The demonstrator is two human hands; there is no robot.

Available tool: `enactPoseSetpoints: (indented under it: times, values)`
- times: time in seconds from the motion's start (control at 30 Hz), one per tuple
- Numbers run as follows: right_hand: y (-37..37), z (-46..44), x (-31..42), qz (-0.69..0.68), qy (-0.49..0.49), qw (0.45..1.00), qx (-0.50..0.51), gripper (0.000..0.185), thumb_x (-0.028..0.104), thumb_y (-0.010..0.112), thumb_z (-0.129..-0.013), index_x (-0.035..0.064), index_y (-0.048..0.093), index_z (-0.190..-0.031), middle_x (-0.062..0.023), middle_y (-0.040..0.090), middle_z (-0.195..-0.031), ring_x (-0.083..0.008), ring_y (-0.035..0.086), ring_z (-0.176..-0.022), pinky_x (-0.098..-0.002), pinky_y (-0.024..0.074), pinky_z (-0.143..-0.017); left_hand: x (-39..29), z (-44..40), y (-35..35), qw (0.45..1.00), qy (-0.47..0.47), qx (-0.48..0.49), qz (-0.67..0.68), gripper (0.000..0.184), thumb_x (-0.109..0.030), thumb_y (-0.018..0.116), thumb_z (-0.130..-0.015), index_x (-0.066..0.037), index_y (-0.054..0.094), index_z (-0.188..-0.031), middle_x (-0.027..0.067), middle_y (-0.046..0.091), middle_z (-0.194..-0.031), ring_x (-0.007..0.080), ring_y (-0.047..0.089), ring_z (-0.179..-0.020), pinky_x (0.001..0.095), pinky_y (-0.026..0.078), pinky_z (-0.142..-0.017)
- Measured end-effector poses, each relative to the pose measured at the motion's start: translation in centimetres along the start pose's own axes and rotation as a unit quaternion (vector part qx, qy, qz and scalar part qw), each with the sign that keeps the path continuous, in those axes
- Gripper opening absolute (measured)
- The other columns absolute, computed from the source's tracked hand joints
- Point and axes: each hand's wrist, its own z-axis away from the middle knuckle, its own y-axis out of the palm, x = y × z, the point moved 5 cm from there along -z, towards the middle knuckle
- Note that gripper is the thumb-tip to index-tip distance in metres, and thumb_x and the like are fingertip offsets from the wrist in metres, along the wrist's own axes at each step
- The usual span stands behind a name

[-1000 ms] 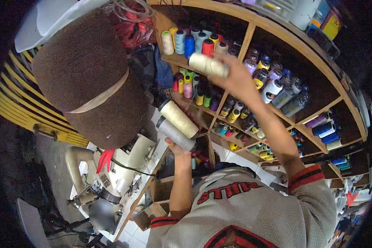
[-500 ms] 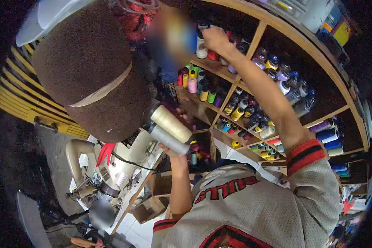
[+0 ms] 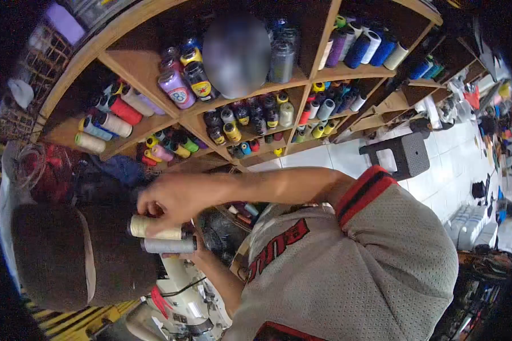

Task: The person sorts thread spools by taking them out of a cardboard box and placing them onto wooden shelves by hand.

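A cream thread spool [image 3: 164, 229] and a grey thread spool [image 3: 170, 245] lie side by side, almost level, in front of the brown padded form. My left hand [image 3: 197, 248] supports them from beneath and behind; most of its fingers are hidden by the spools. Over the cream spool, my right hand [image 3: 179, 199] is curled, its fingers bent down onto the spool's upper side. A sliver of something yellowish shows under the grey spool, too small to name.
Wooden shelves [image 3: 182, 113] full of thread spools curve across the top. The brown padded form [image 3: 45, 256] stands at left. Below is a white sewing machine [image 3: 196, 310] with a red cloth strip [image 3: 160, 301]. A dark stool [image 3: 398, 156] stands on white tiles at right.
My right hand has come away from the shelf to the cream spool. The view has swung right, and the two spools in my left hand now lie nearly level.
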Motion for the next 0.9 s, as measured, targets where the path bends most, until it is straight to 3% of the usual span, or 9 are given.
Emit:
enactPoseSetpoints:
  times: [0.07, 0.3, 0.47, 0.53, 0.6, 0.67, 0.73, 0.8, 0.9]
  values:
    - [1.2, 4.0, 0.7, 0.138, -0.04, 0.989, -0.037, 0.065, 0.042, 0.069, -0.069, 0.0052, 0.05, -0.119, -0.0195, 0.056, -0.097, -0.0332, 0.058, -0.089, -0.0375, 0.0489, -0.075, -0.2, -0.4, -1.1, 0.996, 0.02, -0.035, -0.079, 0.095, -0.048, 0.075, -0.059, -0.012, 0.033, -0.136, 0.0141, 0.038, -0.136, 0.0323, 0.035, -0.125, 0.0524, 0.025, -0.103]
    - [1.5, 7.1, -1.1, 0.104, 0.038, 0.985, -0.128, 0.068, 0.024, 0.063, -0.072, 0.0162, 0.037, -0.135, -0.0234, 0.053, -0.108, -0.0378, 0.056, -0.097, -0.0454, 0.0446, -0.087, 2.8, 0.0, -2.2, 0.977, -0.043, 0.007, -0.209, 0.096, -0.047, 0.076, -0.059, -0.011, 0.03, -0.136, 0.0129, 0.038, -0.134, 0.0322, 0.037, -0.123, 0.0521, 0.027, -0.103]
    - [1.4, 6.6, -2.0, 0.041, 0.033, 0.988, -0.145, 0.06, 0.017, 0.066, -0.071, 0.0072, 0.045, -0.126, -0.0181, 0.056, -0.112, -0.0296, 0.06, -0.096, -0.0347, 0.0497, -0.081, 0.9, 1.1, -4.9, 0.97, -0.026, -0.018, -0.242, 0.098, -0.046, 0.077, -0.059, -0.011, 0.028, -0.136, 0.012, 0.039, -0.133, 0.0321, 0.039, -0.121, 0.0518, 0.028, -0.103]
    - [0.1, 6.2, -0.7, 0.036, 0.121, 0.982, -0.142, 0.051, 0.019, 0.067, -0.073, 0.0051, 0.049, -0.118, -0.0168, 0.059, -0.107, -0.0245, 0.061, -0.095, -0.0345, 0.0502, -0.079, 1.0, 2.3, -3.3, 0.967, -0.011, 0.003, -0.253, 0.098, -0.045, 0.078, -0.059, -0.011, 0.028, -0.136, 0.0116, 0.039, -0.133, 0.032, 0.039, -0.121, 0.0517, 0.029, -0.103]
    - [-1.1, 4.8, -1.2, 0.128, -0.007, 0.961, -0.244, 0.044, 0.022, 0.069, -0.074, 0.0047, 0.053, -0.111, -0.013, 0.062, -0.098, -0.0187, 0.063, -0.088, -0.0322, 0.0512, -0.072, 3.0, 3.0, 1.3, 0.958, 0.021, 0.089, -0.272, 0.1, -0.05, 0.077, -0.059, -0.01, 0.027, -0.136, 0.013, 0.039, -0.133, 0.0332, 0.042, -0.118, 0.0526, 0.036, -0.098]
    - [-3.2, 2.9, -0.2, 0.128, 0.073, 0.967, -0.206, 0.043, 0.023, 0.07, -0.075, 0.0046, 0.054, -0.111, -0.0097, 0.064, -0.089, -0.0166, 0.063, -0.079, -0.0278, 0.0502, -0.07, 2.4, 3.7, 2.0, 0.954, 0.025, 0.065, -0.291, 0.103, -0.05, 0.078, -0.058, -0.01, 0.026, -0.137, 0.0137, 0.037, -0.135, 0.0351, 0.043, -0.119, 0.0523, 0.042, -0.094]
    - [-5.1, 0.0, -0.8, 0.161, -0.05, 0.952, -0.257, 0.041, 0.024, 0.069, -0.077, 0.0047, 0.056, -0.111, -0.0086, 0.065, -0.084, -0.0144, 0.061, -0.071, -0.0251, 0.0489, -0.067, 0.6, 4.2, 0.7, 0.961, 0.035, 0.063, -0.265, 0.103, -0.045, 0.081, -0.056, -0.01, 0.026, -0.137, 0.0145, 0.037, -0.135, 0.0348, 0.041, -0.122, 0.0539, 0.041, -0.094]
    - [-7.2, -3.5, 1.2, 0.165, -0.025, 0.953, -0.251, 0.036, 0.027, 0.064, -0.078, 0.0043, 0.058, -0.105, -0.0189, 0.064, -0.093, -0.0318, 0.062, -0.086, -0.0379, 0.0485, -0.076, -0.3, 4.6, 0.6, 0.965, 0.041, 0.059, -0.251, 0.103, -0.043, 0.082, -0.055, -0.01, 0.028, -0.136, 0.0144, 0.038, -0.135, 0.0339, 0.041, -0.121, 0.0542, 0.041, -0.095]
    - [-9.1, -9.6, 1.6, 0.336, -0.065, 0.911, -0.229, 0.038, 0.03, 0.064, -0.078, 0.0055, 0.059, -0.106, -0.0185, 0.063, -0.082, -0.0303, 0.063, -0.076, -0.0371, 0.0495, -0.069, -1.1, 5.0, 0.2, 0.969, 0.05, 0.053, -0.237, 0.096, -0.042, 0.082, -0.056, -0.015, 0.033, -0.134, 0.0133, 0.037, -0.137, 0.0341, 0.041, -0.121, 0.0568, 0.037, -0.096]
